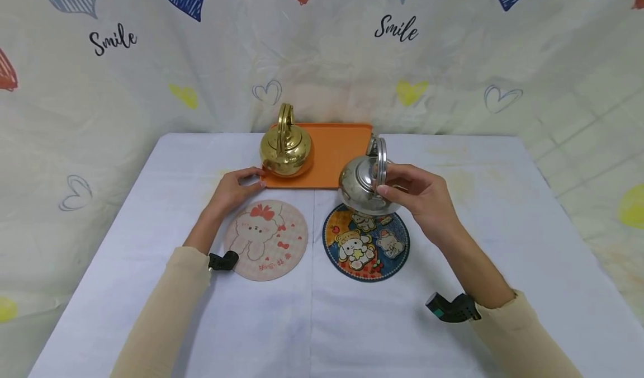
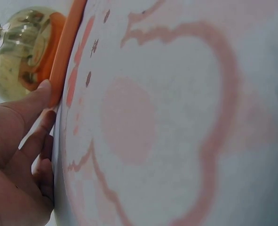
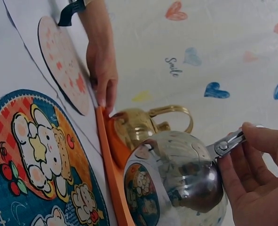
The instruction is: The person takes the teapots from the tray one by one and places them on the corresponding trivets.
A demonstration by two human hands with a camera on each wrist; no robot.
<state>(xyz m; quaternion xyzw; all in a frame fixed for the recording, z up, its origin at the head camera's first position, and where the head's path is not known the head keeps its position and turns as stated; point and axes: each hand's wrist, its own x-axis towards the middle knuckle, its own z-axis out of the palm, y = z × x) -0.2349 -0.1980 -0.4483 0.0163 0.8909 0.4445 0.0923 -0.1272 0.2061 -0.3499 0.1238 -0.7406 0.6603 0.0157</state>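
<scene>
My right hand (image 1: 420, 199) pinches the upright handle of a shiny silver teapot (image 1: 359, 185). In the right wrist view, the silver teapot (image 3: 176, 183) is tilted in the picture, with thumb and fingers (image 3: 251, 141) at its handle. Seen from the head, it overlaps the tray's front right and the far edge of a dark blue patterned round mat (image 1: 364, 255). A gold teapot (image 1: 285, 151) stands on the left part of the orange tray (image 1: 337, 149). My left hand (image 1: 233, 190) holds that tray's front left corner between thumb and index finger.
A pink round mat with a rabbit print (image 1: 266, 241) lies left of the blue one, close to my left forearm. White cloth (image 1: 251, 333) covers the table. Behind it hangs a curtain (image 1: 342, 59) printed with hearts.
</scene>
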